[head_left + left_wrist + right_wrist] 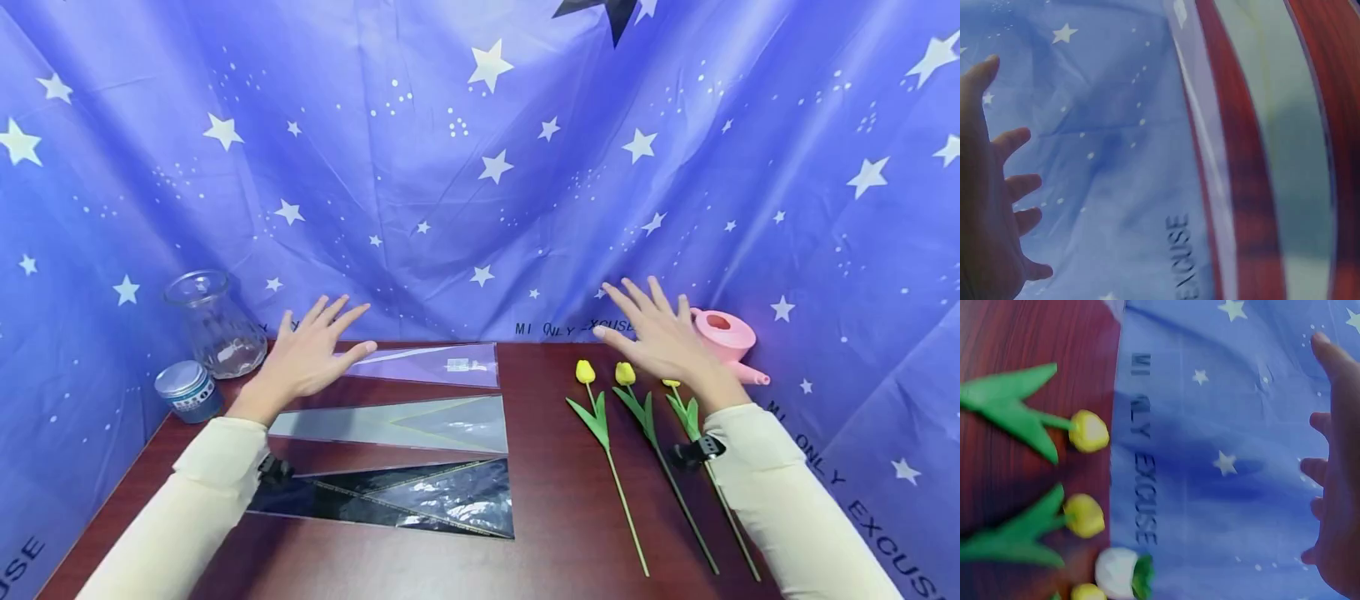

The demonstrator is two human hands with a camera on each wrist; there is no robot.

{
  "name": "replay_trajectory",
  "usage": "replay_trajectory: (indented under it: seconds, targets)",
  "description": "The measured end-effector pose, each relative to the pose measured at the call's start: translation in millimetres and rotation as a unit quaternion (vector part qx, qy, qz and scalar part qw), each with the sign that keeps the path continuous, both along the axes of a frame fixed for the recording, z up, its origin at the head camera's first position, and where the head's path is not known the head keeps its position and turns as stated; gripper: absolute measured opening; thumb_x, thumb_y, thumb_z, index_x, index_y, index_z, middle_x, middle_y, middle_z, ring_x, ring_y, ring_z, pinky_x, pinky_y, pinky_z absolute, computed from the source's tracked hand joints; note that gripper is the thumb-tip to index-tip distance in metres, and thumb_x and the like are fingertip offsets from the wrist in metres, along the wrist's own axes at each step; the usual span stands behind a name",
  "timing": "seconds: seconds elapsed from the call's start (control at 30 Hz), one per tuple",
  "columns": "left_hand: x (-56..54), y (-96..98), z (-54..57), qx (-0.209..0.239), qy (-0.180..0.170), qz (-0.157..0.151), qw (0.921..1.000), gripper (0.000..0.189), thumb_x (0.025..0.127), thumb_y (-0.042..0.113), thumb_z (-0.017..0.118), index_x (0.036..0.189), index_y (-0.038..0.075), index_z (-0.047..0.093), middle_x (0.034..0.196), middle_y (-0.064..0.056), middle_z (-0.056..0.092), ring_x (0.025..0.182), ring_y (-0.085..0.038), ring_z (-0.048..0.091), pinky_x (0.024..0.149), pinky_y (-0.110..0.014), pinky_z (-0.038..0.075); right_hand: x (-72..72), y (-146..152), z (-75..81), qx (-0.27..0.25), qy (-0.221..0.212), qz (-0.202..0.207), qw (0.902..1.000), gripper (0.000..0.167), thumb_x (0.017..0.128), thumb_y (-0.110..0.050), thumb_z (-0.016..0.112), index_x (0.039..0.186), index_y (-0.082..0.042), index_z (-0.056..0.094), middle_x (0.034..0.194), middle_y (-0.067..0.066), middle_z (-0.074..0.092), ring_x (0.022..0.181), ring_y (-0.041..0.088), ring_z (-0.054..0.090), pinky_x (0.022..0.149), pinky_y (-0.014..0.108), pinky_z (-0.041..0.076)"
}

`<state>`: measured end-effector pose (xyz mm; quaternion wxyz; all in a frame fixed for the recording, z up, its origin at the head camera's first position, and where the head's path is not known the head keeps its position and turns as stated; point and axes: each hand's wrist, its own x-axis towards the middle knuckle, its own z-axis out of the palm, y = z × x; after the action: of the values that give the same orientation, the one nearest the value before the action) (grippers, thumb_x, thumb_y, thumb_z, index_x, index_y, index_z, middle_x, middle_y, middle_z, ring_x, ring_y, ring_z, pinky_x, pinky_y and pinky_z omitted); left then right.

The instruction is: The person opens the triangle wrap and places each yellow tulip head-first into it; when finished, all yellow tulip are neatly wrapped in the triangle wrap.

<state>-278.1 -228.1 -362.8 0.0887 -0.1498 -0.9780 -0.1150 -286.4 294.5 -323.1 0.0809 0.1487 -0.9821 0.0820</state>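
Observation:
My left hand [306,357] is raised with fingers spread, holding nothing, above flat plastic sleeves: a purple one [420,367], a grey one [337,423] and a black one [315,497]. Fingers spread and holding nothing, my right hand [663,337] hovers near three yellow artificial tulips. The left tulip [603,425], the middle tulip [647,425] and the right tulip [686,417] lie with blooms toward the back; the right one is partly covered by the hand and wrist. In the right wrist view a small white object with green on it [1116,573] sits beside the blooms.
At the left stand a clear glass vase [225,333] and a jar with blue contents [190,392]. A pink watering can [723,333] is behind my right wrist, its spout pointing right. A blue star-patterned cloth [435,167] surrounds the dark red wooden table [540,500].

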Motion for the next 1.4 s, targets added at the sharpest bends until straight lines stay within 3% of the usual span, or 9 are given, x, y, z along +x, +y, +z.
replay_trajectory:
  seconds: [0.2,0.37,0.6,0.77,0.93,1.13,1.4]
  targets:
    - [-19.2,20.6,-25.7,0.059,0.01,-0.025,0.9979,0.067,0.1,0.05,0.059,0.16,0.027,0.039,0.168,-0.017,0.033,0.153,-0.044,0.033,0.116,-0.078,0.019,-19.9,-31,-24.2,-0.068,-0.021,0.034,0.9969,0.072,0.105,-0.062,0.039,0.166,-0.026,0.024,0.17,0.018,0.026,0.159,0.047,0.009,0.119,0.078,0.008]
    - [-30.9,39.1,-43.2,0.123,-0.007,-0.028,0.992,0.061,0.099,0.038,0.063,0.156,0.022,0.047,0.163,-0.017,0.041,0.148,-0.044,0.041,0.115,-0.073,0.03,-38.1,-62,-54.6,-0.141,-0.055,0.06,0.9866,0.069,0.107,-0.056,0.041,0.164,-0.019,0.029,0.169,0.016,0.029,0.159,0.044,0.016,0.123,0.07,0.012]
    - [-49.8,64.4,-65.4,0.23,-0.033,-0.041,0.9718,0.054,0.098,0.026,0.066,0.149,0.014,0.055,0.156,-0.018,0.05,0.147,-0.041,0.043,0.121,-0.061,0.032,-58.0,-96,-95.8,-0.22,-0.097,0.051,0.9693,0.061,0.107,-0.041,0.051,0.16,-0.014,0.037,0.163,0.016,0.04,0.152,0.04,0.034,0.122,0.062,0.027]
    - [-61.7,81.5,-77.1,0.283,-0.047,-0.042,0.957,0.049,0.097,0.022,0.066,0.145,0.011,0.059,0.146,-0.018,0.059,0.14,-0.04,0.05,0.119,-0.06,0.034,-71.6,-119,-124.8,-0.253,-0.079,0.049,0.963,0.048,0.103,-0.024,0.061,0.149,-0.01,0.054,0.132,0.019,0.062,0.12,0.035,0.058,0.103,0.05,0.046]
    - [-72.3,96.7,-88.7,0.322,-0.067,-0.04,0.9435,0.046,0.097,0.019,0.066,0.142,0.009,0.061,0.139,-0.018,0.064,0.136,-0.04,0.054,0.115,-0.059,0.038,-83.7,-135,-156.6,-0.252,-0.059,0.031,0.9655,0.041,0.1,-0.026,0.067,0.139,-0.013,0.064,0.11,0.012,0.064,0.103,0.03,0.056,0.091,0.044,0.044]
    - [-81.0,111.3,-104.7,0.349,-0.084,-0.045,0.9324,0.04,0.097,0.015,0.068,0.137,0.008,0.065,0.134,-0.021,0.067,0.126,-0.041,0.062,0.109,-0.057,0.046,-86.8,-144,-170.3,-0.208,-0.035,-0.007,0.9774,0.036,0.098,-0.034,0.07,0.131,-0.019,0.073,0.11,0.009,0.066,0.109,0.031,0.057,0.095,0.051,0.041]
    - [-86.8,126.0,-116.0,0.34,-0.094,-0.028,0.9354,0.034,0.095,0.013,0.07,0.129,0.011,0.072,0.126,-0.016,0.072,0.121,-0.035,0.065,0.106,-0.052,0.048,-85.7,-152,-177.2,-0.195,-0.005,-0.03,0.9803,0.025,0.098,-0.035,0.072,0.12,-0.024,0.079,0.114,0.005,0.071,0.111,0.03,0.06,0.098,0.049,0.044]
